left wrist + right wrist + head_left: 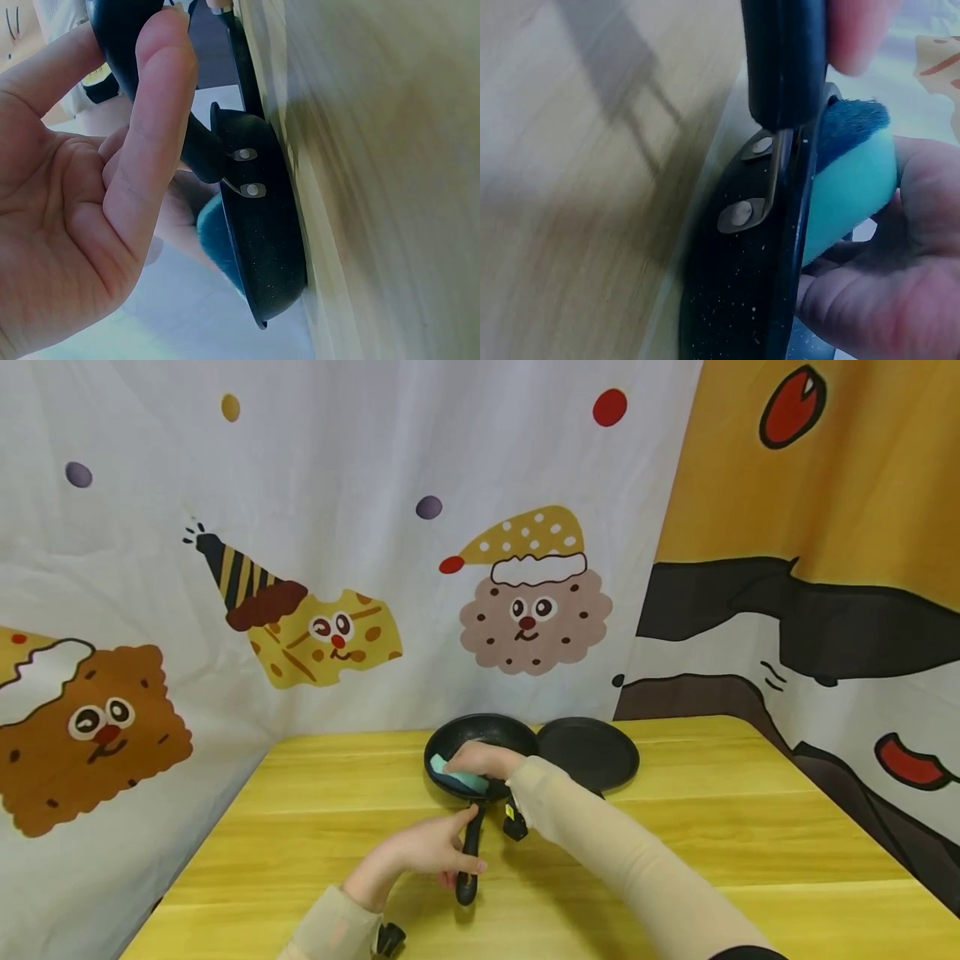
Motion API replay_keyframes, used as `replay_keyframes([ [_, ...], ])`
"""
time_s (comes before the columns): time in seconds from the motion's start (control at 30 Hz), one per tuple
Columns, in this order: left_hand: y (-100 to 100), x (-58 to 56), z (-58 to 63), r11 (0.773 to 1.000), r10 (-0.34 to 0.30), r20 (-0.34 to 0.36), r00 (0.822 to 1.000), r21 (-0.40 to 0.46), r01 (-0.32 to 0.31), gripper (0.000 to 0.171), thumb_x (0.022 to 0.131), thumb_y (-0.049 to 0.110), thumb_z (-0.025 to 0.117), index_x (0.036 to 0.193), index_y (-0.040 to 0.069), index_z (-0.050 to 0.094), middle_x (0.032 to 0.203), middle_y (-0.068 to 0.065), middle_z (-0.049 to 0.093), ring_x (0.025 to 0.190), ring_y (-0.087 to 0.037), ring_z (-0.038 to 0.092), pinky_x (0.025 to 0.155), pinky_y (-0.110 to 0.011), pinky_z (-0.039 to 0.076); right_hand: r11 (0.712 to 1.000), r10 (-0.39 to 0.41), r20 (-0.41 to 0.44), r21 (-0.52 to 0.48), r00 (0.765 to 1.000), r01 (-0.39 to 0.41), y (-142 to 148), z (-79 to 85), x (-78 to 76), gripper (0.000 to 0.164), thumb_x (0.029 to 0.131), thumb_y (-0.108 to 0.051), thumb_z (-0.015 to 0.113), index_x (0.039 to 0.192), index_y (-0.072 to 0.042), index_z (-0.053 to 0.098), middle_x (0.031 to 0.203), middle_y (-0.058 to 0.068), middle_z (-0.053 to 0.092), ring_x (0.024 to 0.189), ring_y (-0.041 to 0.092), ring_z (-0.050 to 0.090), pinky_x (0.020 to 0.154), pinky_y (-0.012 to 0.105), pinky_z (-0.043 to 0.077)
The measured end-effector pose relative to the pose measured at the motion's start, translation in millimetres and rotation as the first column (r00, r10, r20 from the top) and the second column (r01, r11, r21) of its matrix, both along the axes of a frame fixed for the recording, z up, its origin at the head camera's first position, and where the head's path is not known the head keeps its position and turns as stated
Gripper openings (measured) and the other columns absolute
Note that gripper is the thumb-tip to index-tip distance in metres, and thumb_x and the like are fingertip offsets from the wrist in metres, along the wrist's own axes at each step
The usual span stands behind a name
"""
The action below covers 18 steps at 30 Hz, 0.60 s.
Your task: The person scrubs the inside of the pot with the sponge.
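A black speckled frying pan (pixel 487 731) sits toward the far edge of the table, its handle (pixel 467 887) pointing at me. My left hand (pixel 427 846) holds that handle between thumb and fingers, which the left wrist view shows on either side of it. Inside the pan, my right hand (pixel 483 760) grips a sponge (pixel 465 779), light teal with a dark blue scouring side. The right wrist view shows the sponge (pixel 859 184) against the inner side of the rim near the riveted handle bracket (pixel 741 214). My fingers hide part of the sponge.
A flat round black pan (pixel 588 752) stands just right of the frying pan, partly behind my right forearm. Both are on a yellow wood-grain table (pixel 330 810). Behind the table hangs a white cloth (pixel 360 527) printed with cartoon food.
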<state>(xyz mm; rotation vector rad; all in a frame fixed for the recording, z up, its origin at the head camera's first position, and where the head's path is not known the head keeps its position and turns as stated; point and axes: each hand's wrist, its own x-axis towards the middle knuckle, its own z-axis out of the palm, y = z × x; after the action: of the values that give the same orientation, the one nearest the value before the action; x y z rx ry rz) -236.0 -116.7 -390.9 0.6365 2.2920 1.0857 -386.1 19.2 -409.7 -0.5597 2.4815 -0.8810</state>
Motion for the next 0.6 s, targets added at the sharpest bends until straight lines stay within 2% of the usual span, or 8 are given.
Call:
replay_keyframes([
  [0.1,-0.6,0.9,-0.6,1.000,0.003,0.002,1.000,0.003,-0.003,0.087,0.091,0.021,0.070,0.153,-0.005,0.015,0.063,-0.007,0.066,0.057,-0.033,0.065,0.057,-0.045,0.056,0.994,0.075,-0.071,0.090,0.995,-0.069,-3.9,-4.2,-7.6,0.039,0.095,-0.036,0.063,0.121,-0.007,0.069,0.125,0.006,0.062,0.119,0.024,0.055,0.099,0.039,0.045],
  [0.13,-0.7,1.2,-1.2,1.000,0.005,0.004,1.000,0.006,-0.005,0.087,0.091,0.021,0.070,0.153,-0.005,0.015,0.063,-0.007,0.066,0.057,-0.033,0.065,0.057,-0.045,0.056,0.986,0.121,-0.122,0.126,0.985,-0.105,-4.4,-13.4,-16.5,0.040,0.094,-0.039,0.064,0.122,-0.010,0.070,0.125,0.005,0.063,0.118,0.023,0.055,0.098,0.038,0.046],
  [0.23,-0.5,2.2,-3.1,1.000,0.005,0.009,1.000,0.012,-0.006,0.087,0.091,0.021,0.070,0.153,-0.005,0.014,0.064,-0.007,0.066,0.058,-0.035,0.065,0.057,-0.045,0.056,0.948,0.204,-0.217,0.286,0.955,-0.138,-7.5,-18.8,-22.3,0.042,0.093,-0.038,0.065,0.132,-0.022,0.063,0.135,0.003,0.057,0.129,0.025,0.048,0.102,0.038,0.042],
  [0.33,-0.6,2.7,-4.5,1.000,0.011,0.015,1.000,0.016,-0.011,0.087,0.091,0.020,0.070,0.153,-0.004,0.014,0.064,-0.007,0.066,0.059,-0.036,0.065,0.057,-0.045,0.056,0.928,0.228,-0.269,0.351,0.936,-0.126,-8.6,-21.2,-24.4,0.042,0.093,-0.033,0.067,0.134,-0.025,0.061,0.140,0.004,0.053,0.134,0.026,0.041,0.108,0.040,0.036],
  [0.37,-0.7,2.7,-4.9,1.000,0.013,0.016,1.000,0.016,-0.013,0.086,0.091,0.020,0.070,0.153,-0.003,0.014,0.064,-0.007,0.066,0.059,-0.037,0.065,0.057,-0.045,0.056,0.923,0.220,-0.270,0.369,0.937,-0.111,-9.5,-14.9,-18.6,0.042,0.093,-0.027,0.067,0.135,-0.023,0.061,0.141,0.006,0.051,0.136,0.028,0.039,0.109,0.041,0.034],
  [0.47,-0.9,2.7,-5.2,1.000,0.015,0.012,1.000,0.009,-0.015,0.087,0.091,0.020,0.070,0.154,-0.003,0.014,0.063,-0.007,0.065,0.059,-0.037,0.065,0.056,-0.045,0.056,0.920,0.224,-0.331,0.383,0.917,-0.086,-9.3,-15.6,-18.4,0.042,0.093,-0.023,0.068,0.134,-0.023,0.061,0.141,0.009,0.050,0.134,0.031,0.039,0.107,0.044,0.036],
  [0.6,-0.4,2.0,-4.4,1.000,0.007,-0.010,1.000,-0.012,-0.007,0.087,0.092,0.022,0.069,0.154,-0.002,0.014,0.062,-0.006,0.065,0.058,-0.035,0.065,0.055,-0.044,0.056,0.901,0.225,-0.404,0.433,0.887,-0.031,-7.3,-16.7,-21.8,0.040,0.095,-0.024,0.065,0.135,-0.024,0.061,0.138,0.014,0.048,0.127,0.035,0.043,0.100,0.046,0.042],
])
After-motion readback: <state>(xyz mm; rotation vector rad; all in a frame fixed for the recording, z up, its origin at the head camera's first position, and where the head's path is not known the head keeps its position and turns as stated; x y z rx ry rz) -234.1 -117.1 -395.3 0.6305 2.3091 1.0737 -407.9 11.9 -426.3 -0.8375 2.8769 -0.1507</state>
